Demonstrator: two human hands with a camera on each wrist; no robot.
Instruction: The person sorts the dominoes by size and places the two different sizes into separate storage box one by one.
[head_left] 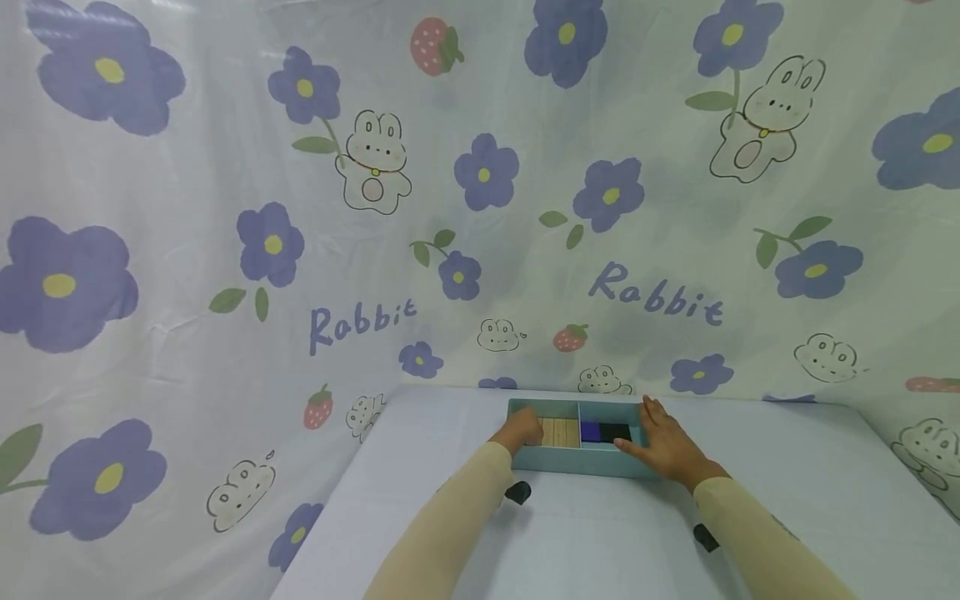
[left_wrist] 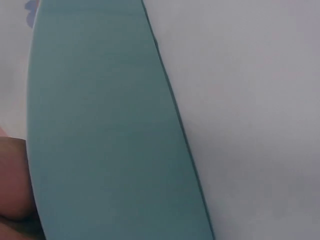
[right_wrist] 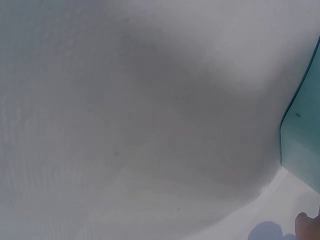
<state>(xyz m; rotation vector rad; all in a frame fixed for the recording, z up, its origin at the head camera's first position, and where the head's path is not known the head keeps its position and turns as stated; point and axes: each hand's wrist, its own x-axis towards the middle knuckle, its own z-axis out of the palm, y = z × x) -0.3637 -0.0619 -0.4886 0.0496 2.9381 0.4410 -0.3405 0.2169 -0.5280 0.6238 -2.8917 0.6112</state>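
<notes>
A pale teal box (head_left: 588,460) with a divider stands near the back of the table. Light wooden pieces (head_left: 560,432) lie in its left compartment; a blue-purple block (head_left: 591,432) and a black block (head_left: 615,432) are in the right one. My left hand (head_left: 522,431) reaches over the front rim into the left compartment, beside the wooden pieces. Its fingertips are hidden, so I cannot see whether they hold anything. At the box's right end rests my right hand (head_left: 667,446), fingers extended along the end and thumb reaching over the front rim near the black block.
White cloth covers the table (head_left: 600,542). A patterned curtain (head_left: 525,233) with flowers and rabbits hangs right behind the box and along the left side. Small black wrist-worn parts (head_left: 518,492) jut out by both forearms.
</notes>
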